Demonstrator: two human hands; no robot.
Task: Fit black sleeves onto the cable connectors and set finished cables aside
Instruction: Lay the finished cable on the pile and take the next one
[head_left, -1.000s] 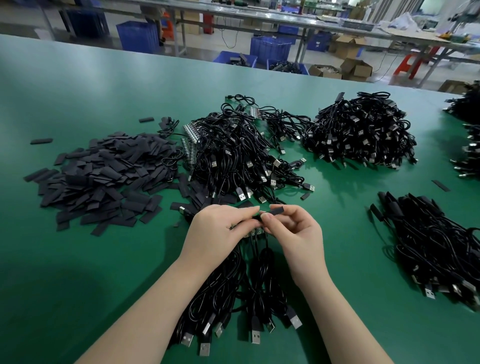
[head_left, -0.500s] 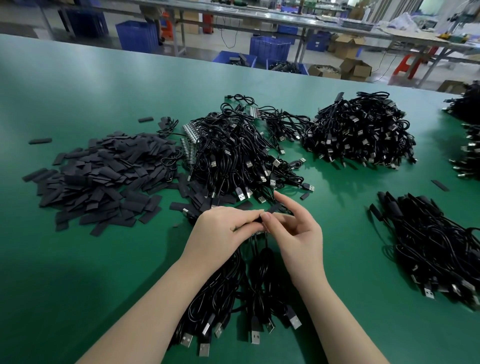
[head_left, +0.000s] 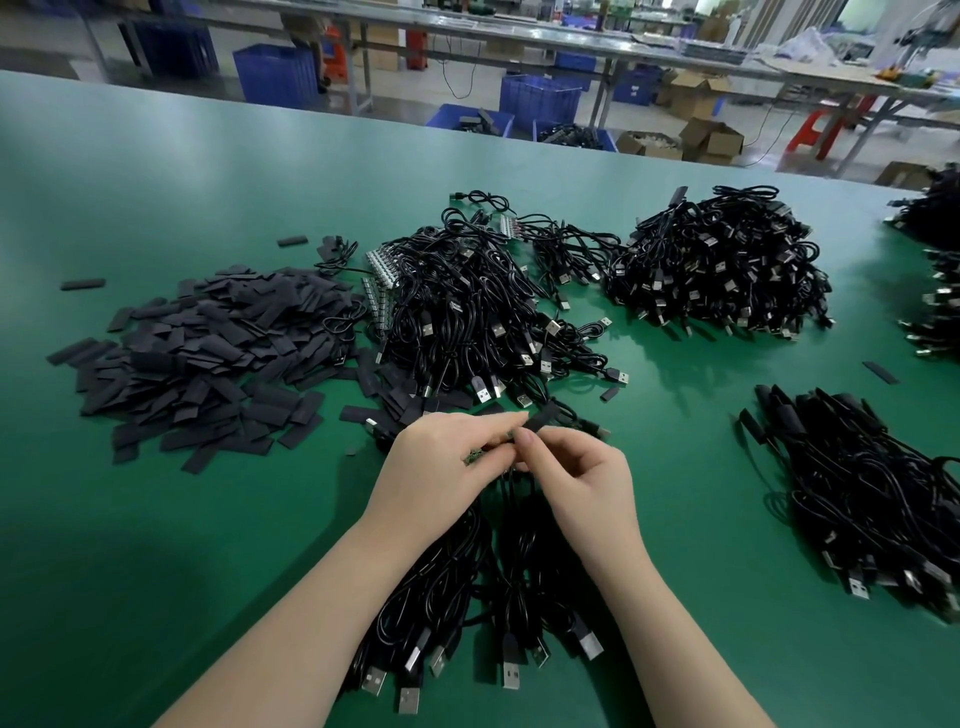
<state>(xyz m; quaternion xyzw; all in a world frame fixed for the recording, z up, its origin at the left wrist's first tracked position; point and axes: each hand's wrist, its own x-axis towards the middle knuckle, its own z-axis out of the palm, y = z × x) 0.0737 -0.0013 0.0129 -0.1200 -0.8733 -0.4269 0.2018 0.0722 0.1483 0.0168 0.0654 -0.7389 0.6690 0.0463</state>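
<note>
here green table (head_left: 156, 519), workshop benches behind; hands together, left hand (head_left: 441, 467) gripping cables (head_left: 457, 571), right hand (head_left: 582, 478) pinching sleeve (head_left: 543, 418).

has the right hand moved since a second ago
Yes, slightly: the right hand dropped toward the near table edge, fingers curled, pinching the black sleeve.

Worktop (head_left: 156, 519): smooth green mat, soft sheen, pale glare toward the far edge. Loose sleeves (head_left: 208, 364) in a heap: flat, matt black, rubbery-looking, no shine. Sleeve (head_left: 543, 417) pinched in my hands: same dull black finish. Cable bundle (head_left: 447, 571) under my wrists: glossy black plastic jacket, catches light along the loops. Plugs (head_left: 511, 675) at its near end: bright bare metal shells, black moulded plastic bodies. Far crates (head_left: 275, 73): blue plastic. Boxes (head_left: 711, 137): brown cardboard.
</note>
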